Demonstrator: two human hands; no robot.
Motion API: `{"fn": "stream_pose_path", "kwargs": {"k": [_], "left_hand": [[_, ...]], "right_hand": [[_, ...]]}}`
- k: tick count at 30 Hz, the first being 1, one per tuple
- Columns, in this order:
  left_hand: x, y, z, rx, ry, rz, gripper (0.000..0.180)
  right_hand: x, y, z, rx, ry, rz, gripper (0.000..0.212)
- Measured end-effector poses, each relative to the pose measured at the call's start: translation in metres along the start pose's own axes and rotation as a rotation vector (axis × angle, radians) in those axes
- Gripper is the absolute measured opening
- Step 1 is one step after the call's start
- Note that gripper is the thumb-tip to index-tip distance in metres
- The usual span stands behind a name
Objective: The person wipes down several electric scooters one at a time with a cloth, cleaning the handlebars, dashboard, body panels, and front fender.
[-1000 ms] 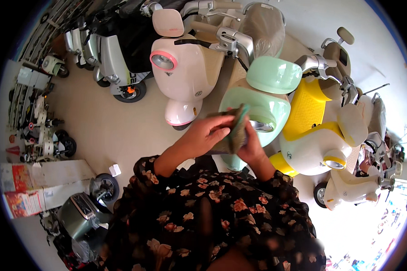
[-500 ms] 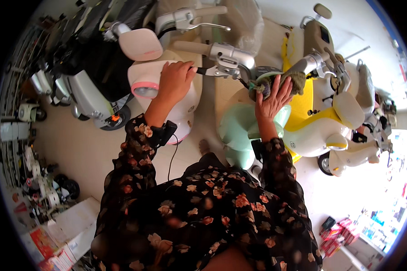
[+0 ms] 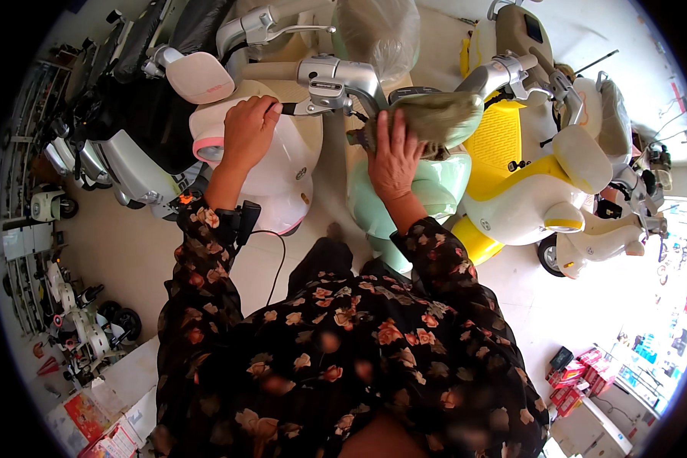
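A mint-green scooter (image 3: 370, 202) stands in front of me with its silver handlebar housing (image 3: 336, 80) turned to the left. My left hand (image 3: 249, 133) has its fingers curled round the dark tip of its brake lever (image 3: 304, 108), in front of a white scooter with a pink-rimmed headlight (image 3: 210, 151). On the mint scooter's front, just below its dash, my right hand (image 3: 395, 156) presses a bunched greenish-brown cloth (image 3: 444, 114). The fingers lie nearly straight over the cloth, and the thumb is hard to make out. Part of the cloth bulges out to the right of the hand.
To the right stand a yellow and white scooter (image 3: 519, 206) and a cream one (image 3: 603, 252). A grey scooter (image 3: 141, 168) is at the left. A cable (image 3: 282, 259) hangs from a black device at my left wrist. Cartons (image 3: 91, 416) and red boxes (image 3: 580, 378) lie lower down.
My right hand has slid leftward with the cloth, which now bunches out more to its right. The whole scene has shifted a little left. My left hand keeps its hold on the lever.
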State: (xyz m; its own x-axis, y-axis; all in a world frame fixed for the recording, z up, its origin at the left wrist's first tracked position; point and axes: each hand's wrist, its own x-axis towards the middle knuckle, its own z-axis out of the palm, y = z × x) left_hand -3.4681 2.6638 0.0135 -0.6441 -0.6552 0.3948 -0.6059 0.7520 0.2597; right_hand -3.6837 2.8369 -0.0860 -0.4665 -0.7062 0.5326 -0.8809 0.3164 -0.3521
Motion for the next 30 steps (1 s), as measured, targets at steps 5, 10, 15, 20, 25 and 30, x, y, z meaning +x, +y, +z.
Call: {"fn": "stream_pose_path", "kwargs": {"k": [5, 10, 15, 20, 25, 30], "left_hand": [[0.0, -0.002, -0.002, -0.056, 0.033, 0.029, 0.02], [-0.006, -0.005, -0.001, -0.056, 0.08, 0.055, 0.023], [-0.007, -0.008, -0.005, -0.032, 0.045, 0.014, 0.021], [-0.006, -0.004, -0.008, -0.046, 0.054, -0.007, 0.02], [0.002, -0.031, -0.017, -0.211, 0.13, -0.012, 0.019], [-0.004, -0.056, -0.019, -0.589, -0.065, -0.483, 0.025]], "right_hand": [[0.005, 0.023, 0.001, 0.026, -0.025, -0.033, 0.083], [0.051, 0.06, -0.006, 0.402, 0.593, 0.42, 0.058], [0.085, 0.067, -0.029, 0.686, 0.571, 0.834, 0.043], [0.107, -0.003, -0.048, 0.713, 0.244, 0.087, 0.034], [0.168, -0.056, -0.034, 0.648, -0.551, -0.05, 0.041], [0.206, -0.101, -0.01, 0.39, -0.686, -0.434, 0.038]]}}
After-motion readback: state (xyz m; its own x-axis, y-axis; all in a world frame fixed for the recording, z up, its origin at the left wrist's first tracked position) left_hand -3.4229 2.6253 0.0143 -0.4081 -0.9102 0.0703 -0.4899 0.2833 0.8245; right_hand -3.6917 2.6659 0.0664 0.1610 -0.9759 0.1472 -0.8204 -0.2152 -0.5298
